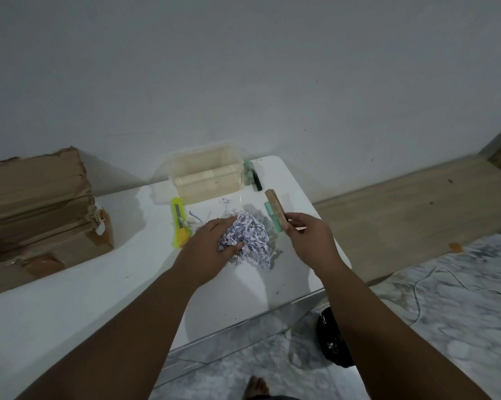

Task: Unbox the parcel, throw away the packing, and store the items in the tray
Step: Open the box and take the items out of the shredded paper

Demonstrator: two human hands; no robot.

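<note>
A heap of white and purple shredded paper (250, 233) lies in the middle of the white table (70, 298). My left hand (207, 249) is closed around the heap's left side. My right hand (307, 238) holds one end of a long narrow item, brown with a green strip (275, 210), just right of the paper. A clear plastic tray (206, 176) stands behind the heap near the wall. The torn cardboard parcel box (38, 215) rests at the table's left.
A yellow box cutter (180, 222) lies left of the paper. A green and black item (252, 174) sits right of the tray. A black bag (332, 339) stands on the marble floor below the table's right edge, with a white cable (459, 284) beyond.
</note>
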